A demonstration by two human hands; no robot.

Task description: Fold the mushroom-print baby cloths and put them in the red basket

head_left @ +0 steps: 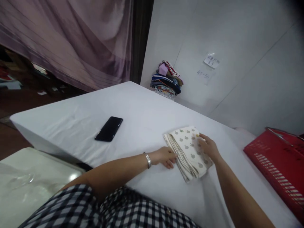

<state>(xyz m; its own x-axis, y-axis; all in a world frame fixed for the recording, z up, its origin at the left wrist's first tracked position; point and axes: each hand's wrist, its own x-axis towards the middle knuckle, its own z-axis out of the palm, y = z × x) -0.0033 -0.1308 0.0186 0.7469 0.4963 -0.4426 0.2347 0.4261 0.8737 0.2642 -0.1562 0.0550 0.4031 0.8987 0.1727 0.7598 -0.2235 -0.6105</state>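
Note:
A folded cream cloth (187, 152) with small grey-green prints lies on the white-covered table (133, 126). My left hand (165, 156), a silver bangle on its wrist, rests against the cloth's left folded edge, fingers curled at the fold. My right hand (207, 147) lies flat on top of the cloth's right part, fingers stretched out toward its far corner. Neither hand lifts the cloth off the table.
A black phone (109, 128) lies face down on the table to the left. A pile of folded coloured clothes (167, 80) sits at the far edge by the wall. A red plastic basket (279, 166) stands at the right. A pale stool (28, 180) is at lower left.

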